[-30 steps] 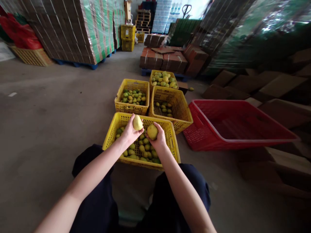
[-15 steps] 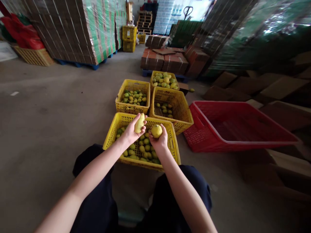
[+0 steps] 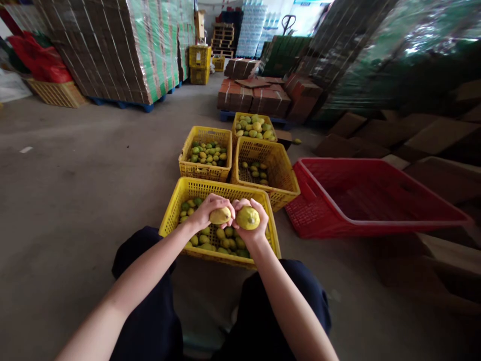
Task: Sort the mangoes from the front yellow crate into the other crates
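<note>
My left hand [image 3: 210, 209] is closed around a yellow lemon [image 3: 220, 215], its end turned toward me. Close beside it, my right hand [image 3: 257, 226] grips a rounder, greenish-yellow lemon [image 3: 248, 217], also end-on. Both hands are over the nearest yellow crate [image 3: 173, 205], with fingertips almost meeting or touching; I cannot tell which. Several green and yellow lemons [image 3: 227, 238] lie in that crate, partly hidden behind my hands and forearms.
Behind stand a yellow crate of small fruit [image 3: 205, 175], another with a few fruits [image 3: 283, 168], and a fuller one [image 3: 274, 131]. To the right is a large red crate [image 3: 323, 225] beside cardboard [image 3: 447, 180]. Wrapped pallet stacks [image 3: 108, 55] rise at the back.
Both hands have come lower and closer together over the near crate. The left lemon has turned from upright to end-on, and the right one has tilted toward me.
</note>
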`<state>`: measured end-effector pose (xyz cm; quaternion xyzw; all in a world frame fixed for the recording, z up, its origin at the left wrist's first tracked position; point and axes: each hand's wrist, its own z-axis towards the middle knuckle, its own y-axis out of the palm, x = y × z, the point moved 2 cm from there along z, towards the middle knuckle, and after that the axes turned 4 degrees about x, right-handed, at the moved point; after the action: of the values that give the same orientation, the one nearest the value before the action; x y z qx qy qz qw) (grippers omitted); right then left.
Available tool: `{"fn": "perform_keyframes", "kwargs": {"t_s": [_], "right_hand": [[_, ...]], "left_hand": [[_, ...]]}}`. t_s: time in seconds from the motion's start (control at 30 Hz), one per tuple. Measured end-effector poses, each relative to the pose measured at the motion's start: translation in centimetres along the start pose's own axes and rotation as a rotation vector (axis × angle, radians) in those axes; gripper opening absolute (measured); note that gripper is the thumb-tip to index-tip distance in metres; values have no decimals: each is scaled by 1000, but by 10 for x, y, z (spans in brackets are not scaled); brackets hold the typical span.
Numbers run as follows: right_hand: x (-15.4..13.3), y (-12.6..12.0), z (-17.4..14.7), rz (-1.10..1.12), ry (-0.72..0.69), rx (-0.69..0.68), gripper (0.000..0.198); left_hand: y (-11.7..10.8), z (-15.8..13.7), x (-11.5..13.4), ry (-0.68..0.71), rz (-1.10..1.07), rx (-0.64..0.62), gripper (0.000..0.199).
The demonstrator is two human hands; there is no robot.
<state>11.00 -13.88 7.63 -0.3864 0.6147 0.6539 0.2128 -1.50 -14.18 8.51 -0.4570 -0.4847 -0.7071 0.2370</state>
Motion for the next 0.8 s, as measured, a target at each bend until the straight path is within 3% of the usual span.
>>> {"fn": "perform_keyframes", "kwargs": {"t_s": [0.3, 0.47, 0.6, 0.7, 0.8], "right_hand": [[-1, -6, -2, 48, -11, -105, 36], [3, -9, 3, 88, 31, -70, 41], [9, -14, 11, 212, 143, 94, 45], [12, -18, 16, 319, 173, 243, 32], [13, -20, 19, 314, 213, 298, 16]], "left_hand": [[-2, 4, -7, 30, 6, -23, 42], [1, 6, -6, 13, -46, -8, 44], [-3, 14, -10, -85, -243, 210, 46], [-12, 19, -15, -165, -376, 438, 33], [-19, 20, -20, -266, -413, 586, 27]]}}
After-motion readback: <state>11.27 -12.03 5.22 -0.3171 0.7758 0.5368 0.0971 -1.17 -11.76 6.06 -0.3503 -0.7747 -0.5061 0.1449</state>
